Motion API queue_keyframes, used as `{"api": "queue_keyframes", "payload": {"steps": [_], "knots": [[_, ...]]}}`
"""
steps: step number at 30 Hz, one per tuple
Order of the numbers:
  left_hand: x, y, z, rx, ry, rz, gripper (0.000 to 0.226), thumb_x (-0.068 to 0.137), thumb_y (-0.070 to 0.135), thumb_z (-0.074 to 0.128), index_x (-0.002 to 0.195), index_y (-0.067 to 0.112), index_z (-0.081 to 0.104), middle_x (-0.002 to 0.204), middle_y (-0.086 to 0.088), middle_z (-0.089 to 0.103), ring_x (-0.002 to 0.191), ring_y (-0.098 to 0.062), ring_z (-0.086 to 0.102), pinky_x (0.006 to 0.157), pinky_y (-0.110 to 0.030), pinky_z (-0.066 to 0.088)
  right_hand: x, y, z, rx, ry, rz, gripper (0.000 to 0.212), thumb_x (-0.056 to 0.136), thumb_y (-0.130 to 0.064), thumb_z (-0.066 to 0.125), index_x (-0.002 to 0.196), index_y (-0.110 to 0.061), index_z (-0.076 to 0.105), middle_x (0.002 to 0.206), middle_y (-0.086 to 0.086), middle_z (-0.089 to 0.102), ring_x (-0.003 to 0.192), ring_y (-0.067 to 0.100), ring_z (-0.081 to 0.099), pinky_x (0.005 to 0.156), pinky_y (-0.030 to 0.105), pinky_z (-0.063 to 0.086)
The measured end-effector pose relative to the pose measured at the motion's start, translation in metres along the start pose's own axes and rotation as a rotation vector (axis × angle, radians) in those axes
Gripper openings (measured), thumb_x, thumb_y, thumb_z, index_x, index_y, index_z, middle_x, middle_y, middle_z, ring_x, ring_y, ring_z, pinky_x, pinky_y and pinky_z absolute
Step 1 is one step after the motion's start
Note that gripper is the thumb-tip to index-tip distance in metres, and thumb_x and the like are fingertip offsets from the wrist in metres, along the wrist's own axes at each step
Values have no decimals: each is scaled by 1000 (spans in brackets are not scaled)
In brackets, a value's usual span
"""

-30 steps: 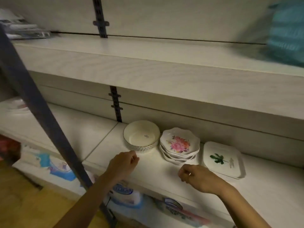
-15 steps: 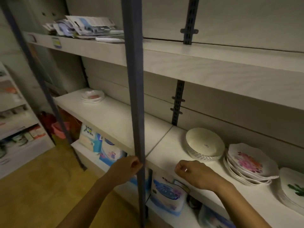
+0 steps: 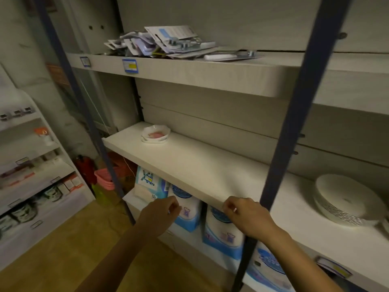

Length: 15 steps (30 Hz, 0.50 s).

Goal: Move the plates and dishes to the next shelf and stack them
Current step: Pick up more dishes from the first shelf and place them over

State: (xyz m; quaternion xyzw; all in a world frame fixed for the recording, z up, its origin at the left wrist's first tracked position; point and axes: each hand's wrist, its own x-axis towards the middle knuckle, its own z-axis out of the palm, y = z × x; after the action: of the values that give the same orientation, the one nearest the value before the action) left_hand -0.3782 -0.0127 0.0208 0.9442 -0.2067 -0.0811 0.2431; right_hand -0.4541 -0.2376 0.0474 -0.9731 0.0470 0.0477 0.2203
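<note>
A small stack of scalloped white dishes with a pink flower (image 3: 155, 134) sits at the far left end of the middle shelf (image 3: 202, 171). A round white bowl with a patterned rim (image 3: 345, 201) stands on the shelf section to the right of a dark upright post (image 3: 294, 127). My left hand (image 3: 160, 213) and my right hand (image 3: 246, 216) hover at the shelf's front edge, fingers loosely curled, holding nothing. Both are far from the dishes and the bowl.
The top shelf holds a heap of packaged hardware (image 3: 174, 44). Blue and white bags (image 3: 223, 230) stand under the middle shelf. A pink basket (image 3: 105, 178) sits on the floor at the left, near another shelving unit (image 3: 31, 175).
The view has swung left: the flowered plate stack and square plate at the right have left the frame. The far-left dishes are now in fuller view. Both hands stay empty at the shelf edge.
</note>
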Motion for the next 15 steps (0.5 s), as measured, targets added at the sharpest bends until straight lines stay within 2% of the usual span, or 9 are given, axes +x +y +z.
{"api": "queue_keyframes", "payload": {"steps": [3,6,10,15], "knots": [[24,-33,-21,28,44,-9,24,93,34,44,99,14,57,98,-2,67,89,-16,63,81,-34,55,36,-23,7,-28,25,-25,30,96,-38,35,109,-25,59,114,-1,65,99,22,60,76,32,46],[49,-60,-35,17,54,-23,25,93,35,45,98,13,57,95,-3,68,84,-15,62,80,-34,55,76,-40,16,-59,-9,-45,31,96,-37,35,111,-26,58,116,-1,64,99,21,60,74,30,43],[94,-99,-59,50,60,-15,20,93,32,46,92,16,58,89,-5,68,81,-20,65,75,-35,56,143,-63,27,-76,-22,-55,32,95,-37,35,112,-25,59,117,-1,64,100,21,60,78,32,47],[154,-141,-104,78,70,-35,16,92,33,47,82,23,54,71,14,54,74,-10,61,71,-23,50,224,-92,30,-65,-18,-76,30,96,-37,35,109,-25,60,111,-3,65,94,18,61,79,30,50]]}}
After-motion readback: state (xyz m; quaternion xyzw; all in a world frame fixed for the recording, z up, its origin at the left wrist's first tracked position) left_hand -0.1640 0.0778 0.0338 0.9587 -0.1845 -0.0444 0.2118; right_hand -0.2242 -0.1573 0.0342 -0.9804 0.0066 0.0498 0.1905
